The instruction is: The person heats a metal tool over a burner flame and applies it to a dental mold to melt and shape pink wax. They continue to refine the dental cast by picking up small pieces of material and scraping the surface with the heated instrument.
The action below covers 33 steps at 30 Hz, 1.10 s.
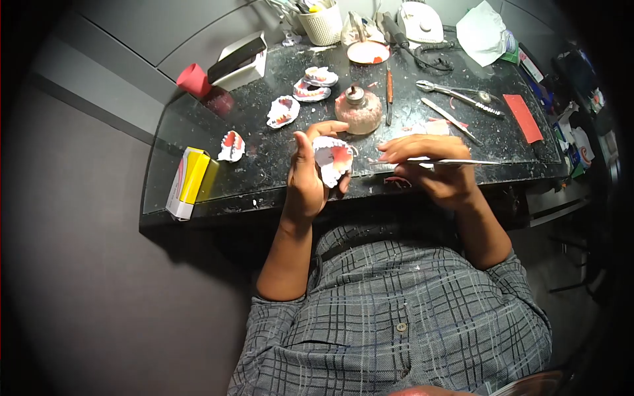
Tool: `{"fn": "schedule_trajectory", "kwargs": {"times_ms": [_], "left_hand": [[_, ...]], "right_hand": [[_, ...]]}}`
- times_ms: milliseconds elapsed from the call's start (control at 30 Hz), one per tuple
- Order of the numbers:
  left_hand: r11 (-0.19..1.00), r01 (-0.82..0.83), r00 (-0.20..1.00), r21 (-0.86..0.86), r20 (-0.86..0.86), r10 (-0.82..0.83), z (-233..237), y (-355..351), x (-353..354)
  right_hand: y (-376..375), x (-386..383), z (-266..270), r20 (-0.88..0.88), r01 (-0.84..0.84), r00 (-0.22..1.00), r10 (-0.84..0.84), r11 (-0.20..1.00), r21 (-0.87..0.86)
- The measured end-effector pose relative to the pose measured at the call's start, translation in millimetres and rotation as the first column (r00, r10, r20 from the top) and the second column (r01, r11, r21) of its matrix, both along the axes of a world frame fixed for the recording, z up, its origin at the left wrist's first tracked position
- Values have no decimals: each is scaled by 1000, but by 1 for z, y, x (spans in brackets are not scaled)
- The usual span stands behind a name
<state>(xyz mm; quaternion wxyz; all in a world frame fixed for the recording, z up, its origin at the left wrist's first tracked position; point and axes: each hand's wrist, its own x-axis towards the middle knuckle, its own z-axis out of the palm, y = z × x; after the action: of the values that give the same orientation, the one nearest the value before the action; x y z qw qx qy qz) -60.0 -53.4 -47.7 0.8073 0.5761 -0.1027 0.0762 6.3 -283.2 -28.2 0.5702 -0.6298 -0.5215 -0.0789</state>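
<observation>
My left hand (307,173) holds a white dental cast (332,160) with pink-red material on it, just above the table's front edge. To its right, my right hand (432,165) grips a thin metal tool (456,162), whose tip points left towards the cast. Behind the hands stands a round glass burner (358,111) with a metal cap. A small red scrap (397,181) lies below my right hand's fingers. More casts rest at the left: one (231,146) near the yellow and white box, another (283,111) further back, and a stacked pair (316,84).
A yellow and white box (189,183) stands at the left edge of the black table (251,191). Behind are a pink cup (193,80), a white container (241,63) and a holder (321,25). Pliers (462,96), a knife (452,120) and a red sheet (523,118) lie right.
</observation>
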Motion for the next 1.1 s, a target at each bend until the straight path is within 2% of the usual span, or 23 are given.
{"fn": "schedule_trajectory", "kwargs": {"times_ms": [67, 133, 200, 267, 367, 433, 500, 633, 700, 800, 933, 1000, 1100], "left_hand": [[999, 39, 999, 31, 27, -40, 1, 3, -2], [943, -125, 992, 309, 69, 108, -2, 4, -1], [955, -144, 989, 259, 70, 131, 2, -1, -2], [926, -177, 976, 335, 181, 122, 3, -1, -1], [873, -232, 962, 428, 236, 139, -2, 0, 0], [868, -242, 956, 434, 259, 137, -3, -1, 0], [862, -253, 950, 439, 282, 136, -2, -2, 0], [853, -248, 957, 459, 252, 142, 0, -4, -2], [856, -238, 961, 458, 238, 140, 0, -4, -2], [842, -276, 946, 463, 286, 153, -2, -4, 0], [856, -246, 957, 455, 254, 140, 1, -6, -3], [855, -235, 963, 462, 232, 139, 1, -6, -3], [813, -310, 934, 493, 319, 162, -2, -6, 0]], "right_hand": [[12, -6, 0, 48, 21, 999, -21, 1000, -5], [25, -16, -5, 8, 113, 994, -113, 994, -9], [29, -14, -5, 71, 97, 993, -96, 995, -15], [33, -17, -4, 57, 75, 996, -75, 997, -3], [37, -21, -7, 12, 82, 997, -82, 997, 12], [37, -21, -9, -40, 65, 997, -64, 998, 12], [37, -18, -10, 32, 65, 997, -65, 998, -8], [34, -17, -11, 35, 59, 998, -58, 998, -15], [30, -14, -14, 12, -3, 1000, 3, 1000, -14], [32, -16, -12, -44, -1, 999, 0, 1000, -19], [34, -17, -13, -51, 41, 998, -42, 999, -9], [31, -15, -12, -54, -3, 999, 2, 1000, -16], [30, -12, -16, -98, -25, 995, 25, 1000, -6]]}}
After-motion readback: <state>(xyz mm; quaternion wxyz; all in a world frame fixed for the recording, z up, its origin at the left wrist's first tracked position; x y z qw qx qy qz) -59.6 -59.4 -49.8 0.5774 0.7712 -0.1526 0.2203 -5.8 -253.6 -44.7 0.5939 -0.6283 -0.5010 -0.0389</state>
